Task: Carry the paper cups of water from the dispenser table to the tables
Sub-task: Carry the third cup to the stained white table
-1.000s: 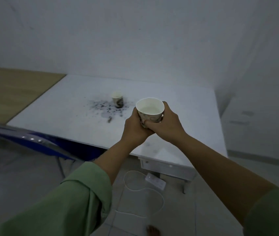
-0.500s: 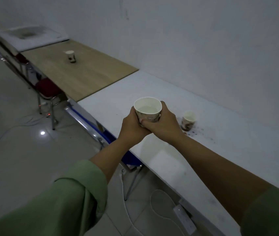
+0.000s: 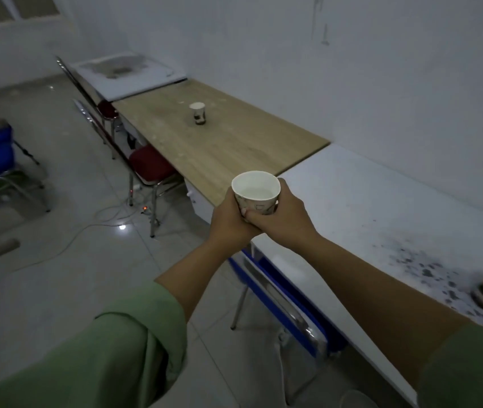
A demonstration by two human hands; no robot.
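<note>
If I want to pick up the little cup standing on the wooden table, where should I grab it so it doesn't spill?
Probably hold the paper cup around the middle of its side wall, reaching in level from the chair side, since the wall is behind the wooden table. It stands upright with its open mouth on top, so keep fingers off the rim and don't squeeze hard; thin paper likely bends.

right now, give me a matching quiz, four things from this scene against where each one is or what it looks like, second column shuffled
Things:
1. held paper cup
2. second paper cup
3. red-seated chair
4. blue chair

Places or states:
A. tucked at the near white table
B. standing alone on the wooden table
C. clasped in the left hand and right hand, water inside
D. beside the wooden table's floor-side edge

Pairs: 1-C, 2-B, 3-D, 4-A
</note>
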